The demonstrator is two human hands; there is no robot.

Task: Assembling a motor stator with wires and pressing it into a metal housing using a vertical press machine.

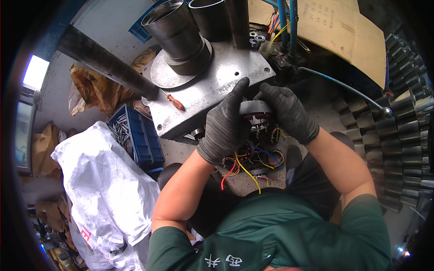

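Between my two dark-gloved hands is a motor stator (255, 107), a grey metal ring with windings under it and red, yellow and blue leads hanging down. My left hand (226, 124) closes round its left side, thumb pointing up. Curled against the right side is my right hand (289, 110). Both hands are just in front of the near edge of a steel press table (217, 81). More wound stators (266, 158) with coloured wires lie on the floor below, partly hidden by my hands. An orange-handled screwdriver (175, 102) lies on the table to the left.
A steel cylinder (174, 36) on a round flange and thick posts (108, 61) rise from the table. Small bearings (257, 39) sit at its back corner. A ball-ended lever (352, 88) juts out right, near stacked metal sleeves (407, 135). Blue crate (140, 140) and white sack (104, 180) are left.
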